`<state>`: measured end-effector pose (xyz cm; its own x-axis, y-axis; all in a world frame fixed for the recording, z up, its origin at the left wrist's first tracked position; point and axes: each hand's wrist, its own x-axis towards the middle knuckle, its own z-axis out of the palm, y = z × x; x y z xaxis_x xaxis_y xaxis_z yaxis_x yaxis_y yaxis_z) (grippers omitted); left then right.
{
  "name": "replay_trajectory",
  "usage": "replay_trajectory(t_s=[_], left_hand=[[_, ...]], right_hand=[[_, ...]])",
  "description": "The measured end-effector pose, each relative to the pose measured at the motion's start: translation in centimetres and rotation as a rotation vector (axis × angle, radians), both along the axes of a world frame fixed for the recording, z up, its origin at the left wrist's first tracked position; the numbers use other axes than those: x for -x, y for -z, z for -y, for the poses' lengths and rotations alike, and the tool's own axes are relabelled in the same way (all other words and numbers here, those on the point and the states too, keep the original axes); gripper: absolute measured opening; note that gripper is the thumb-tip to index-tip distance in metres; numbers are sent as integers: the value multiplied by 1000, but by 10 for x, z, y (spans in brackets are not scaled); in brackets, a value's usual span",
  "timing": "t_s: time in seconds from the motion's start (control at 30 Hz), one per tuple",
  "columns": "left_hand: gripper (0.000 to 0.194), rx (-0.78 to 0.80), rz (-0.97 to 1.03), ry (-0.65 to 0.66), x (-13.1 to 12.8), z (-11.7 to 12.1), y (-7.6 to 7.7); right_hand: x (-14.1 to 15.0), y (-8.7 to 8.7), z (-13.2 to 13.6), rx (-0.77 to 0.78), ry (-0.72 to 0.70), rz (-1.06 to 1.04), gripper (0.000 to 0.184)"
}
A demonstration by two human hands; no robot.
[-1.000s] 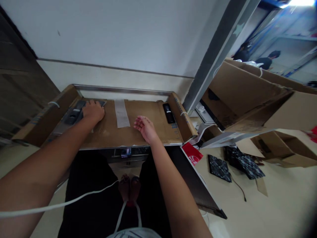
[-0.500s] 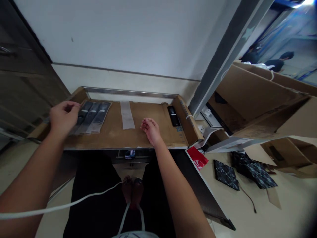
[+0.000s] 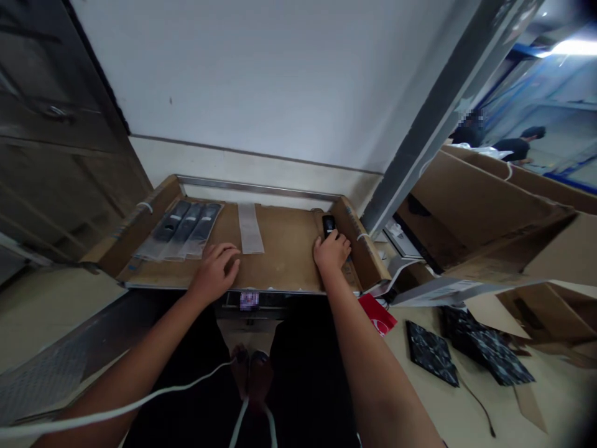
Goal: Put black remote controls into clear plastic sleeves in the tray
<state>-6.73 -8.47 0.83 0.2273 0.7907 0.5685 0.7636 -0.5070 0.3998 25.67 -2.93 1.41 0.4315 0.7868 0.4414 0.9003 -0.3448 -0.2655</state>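
My right hand (image 3: 332,250) is at the right end of the cardboard-lined tray (image 3: 289,274), its fingers curled over the lower part of a black remote control (image 3: 329,223). Only the remote's upper end shows past the fingers. Left of centre, my left hand (image 3: 217,269) hovers low over the cardboard, thumb apart from its bent fingers and nothing in it. Just beyond its fingertips lies a flat, clear plastic sleeve (image 3: 250,229). Several similar black remotes in clear sleeves (image 3: 185,225) lie side by side at the tray's left end.
Raised cardboard sides (image 3: 366,246) bound the tray. A large cardboard box (image 3: 485,211) stands to the right behind a grey post (image 3: 420,118). Dark patterned panels (image 3: 431,351) and a red packet (image 3: 377,314) lie lower right. A white cord (image 3: 186,387) crosses my lap.
My left hand has left the bagged remotes and moved right, toward the plastic sleeve. My right hand has moved right from mid-tray onto the black remote. The view has shifted slightly.
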Motion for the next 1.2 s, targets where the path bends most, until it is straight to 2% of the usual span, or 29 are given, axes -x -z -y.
replay_trajectory(t_s=[0.1, 0.13, 0.27, 0.33, 0.47, 0.6, 0.73, 0.87, 1.0, 1.07, 1.2], left_hand=[[24, 57, 109, -51, -17, -17, 0], [28, 90, 117, -14, -21, -25, -1], [35, 197, -33, 294, -35, -52, -5], [30, 201, -67, 355, -38, -58, -3], [14, 178, -9, 347, -37, -60, 3], [12, 181, 16, 315, -37, -61, 3], [15, 198, 19, 274, -37, -61, 1], [19, 212, 74, 230, -36, -61, 2], [23, 267, 147, 181, -34, -62, 5], [24, 302, 198, 161, -32, -63, 6], [27, 334, 282, 136, -30, -65, 10]], right_hand=[[6, 0, -13, 79, 54, 1, 40], [9, 0, -15, 101, 59, 3, 38], [17, -6, -17, 172, 22, 51, 41], [18, -8, -16, 191, -7, 85, 47], [16, -6, -14, 195, -51, 82, 47], [8, 1, -10, 123, -108, 2, 31], [-5, 9, -6, 2, -281, -200, 30], [-14, 16, -2, -131, -464, -594, 39], [-16, 17, 5, -70, -559, -1014, 47], [-15, 14, 10, -38, -610, -1094, 46], [-12, 3, 23, 19, -759, -1091, 37]])
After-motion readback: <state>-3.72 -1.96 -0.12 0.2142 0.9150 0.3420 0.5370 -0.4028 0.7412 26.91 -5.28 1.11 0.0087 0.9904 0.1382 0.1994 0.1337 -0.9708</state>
